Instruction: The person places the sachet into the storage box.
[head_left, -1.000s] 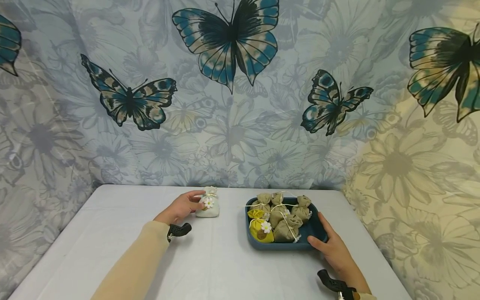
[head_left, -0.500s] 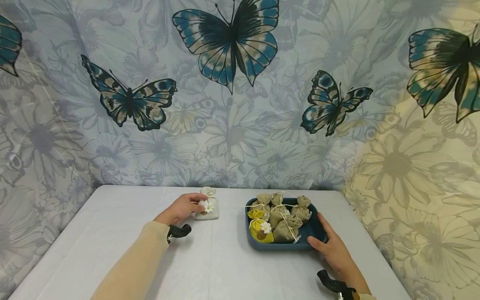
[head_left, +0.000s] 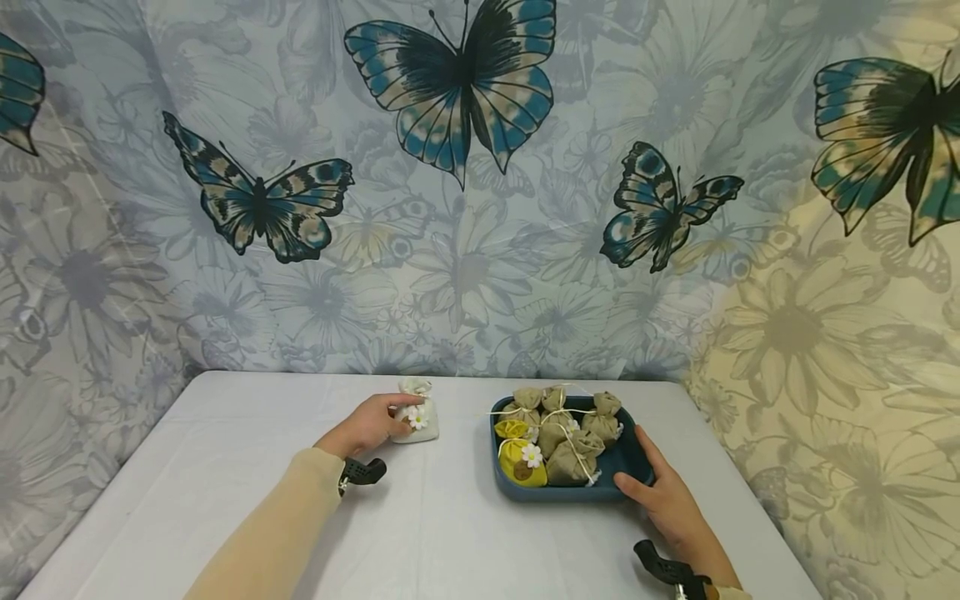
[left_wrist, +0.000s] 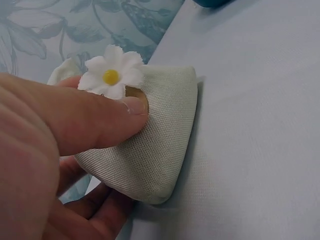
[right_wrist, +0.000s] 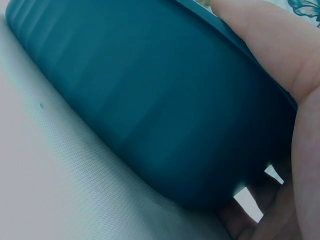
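My left hand (head_left: pixel 370 423) pinches a small whitish drawstring pouch (head_left: pixel 424 427) near the table's far edge. Its thumb presses the front beside a white daisy (left_wrist: pixel 111 75) and partly covers a round brown patch; the other fingers are behind the cloth. At the right end of a dark blue tray (head_left: pixel 573 493), my right hand (head_left: pixel 667 496) holds the side, thumb on the rim and fingers along the outer wall. Inside the tray sit several tan pouches (head_left: pixel 573 457) tied with cream cord, and a yellow pouch (head_left: pixel 517 463) with a daisy.
A white cloth covers the table (head_left: pixel 442 542). Right behind its far edge hangs a fabric backdrop (head_left: pixel 480 317) printed with butterflies and flowers. The tray's front right corner shows bare floor (head_left: pixel 624 463).
My left hand has shifted slightly, its thumb and fingers now farther over the whitish pouch, whose top leans a little toward me. The right hand and tray stay put.
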